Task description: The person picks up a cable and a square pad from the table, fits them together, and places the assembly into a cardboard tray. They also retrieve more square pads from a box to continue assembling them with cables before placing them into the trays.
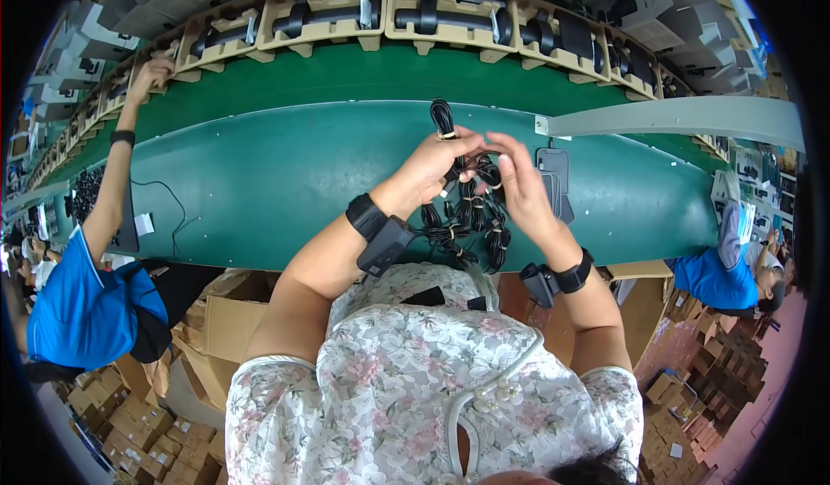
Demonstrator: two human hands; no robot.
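My left hand (425, 167) is closed around a bundled black cable (442, 118), whose coiled end sticks up past the fingers. Close beside it, my right hand (526, 193) has its fingers curved around a loop of black cable (488, 170) between the two hands. A pale connector (446, 188) hangs just under the left fingers. Below both hands, several more tied black cables (467, 226) lie in a loose pile on the green work surface (285, 191), near its front edge. Parts of the fingertips are hidden behind the cable loops.
Beyond the table runs a row of moulded trays (324, 31) holding black parts. A grey metal arm (674, 118) crosses at the right, above dark flat devices (554, 174). A co-worker's arm (112, 169) reaches toward the trays at left. Cardboard boxes (233, 321) stand below.
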